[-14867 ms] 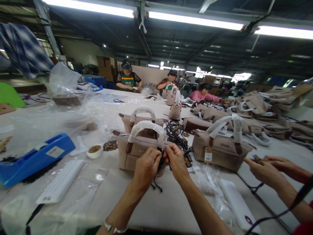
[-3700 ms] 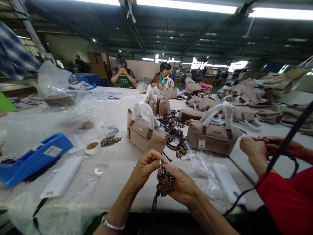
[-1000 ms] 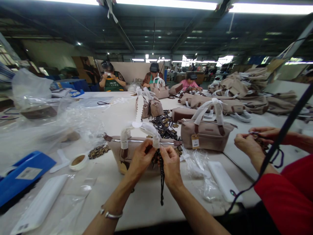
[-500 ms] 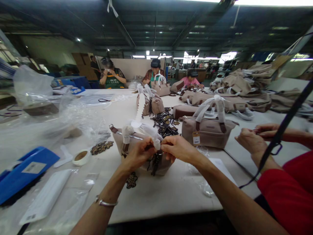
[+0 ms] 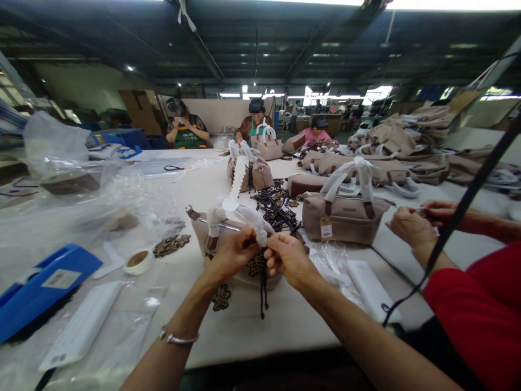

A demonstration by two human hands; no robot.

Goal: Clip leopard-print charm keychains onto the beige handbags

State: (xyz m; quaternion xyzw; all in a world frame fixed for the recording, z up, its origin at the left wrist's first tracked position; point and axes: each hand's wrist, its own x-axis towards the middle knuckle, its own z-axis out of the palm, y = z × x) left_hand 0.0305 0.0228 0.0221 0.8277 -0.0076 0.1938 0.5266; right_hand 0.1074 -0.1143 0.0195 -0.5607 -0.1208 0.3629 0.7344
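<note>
A beige handbag point(image 5: 203, 233) with white-wrapped handles stands on the table straight in front of me. My left hand point(image 5: 230, 254) is closed at the base of its near handle. My right hand point(image 5: 288, 258) pinches the top of a black cord charm point(image 5: 264, 285) that hangs down the bag's front, with a leopard-print piece behind it. Another leopard-print tag point(image 5: 222, 297) lies on the table below my left wrist. Both hands touch the bag where the handle meets it.
A second beige handbag point(image 5: 344, 214) stands right of mine, beside a pile of black cord charms point(image 5: 277, 203). A blue tape dispenser point(image 5: 40, 285), tape roll point(image 5: 137, 262) and plastic sheets lie at left. A red-sleeved co-worker's hands point(image 5: 415, 225) work at right. Other people sit at the far end.
My right hand has drawn back toward the left one and now pinches the black cord. The cord hangs lower down the bag's front. The bag itself has barely moved.
</note>
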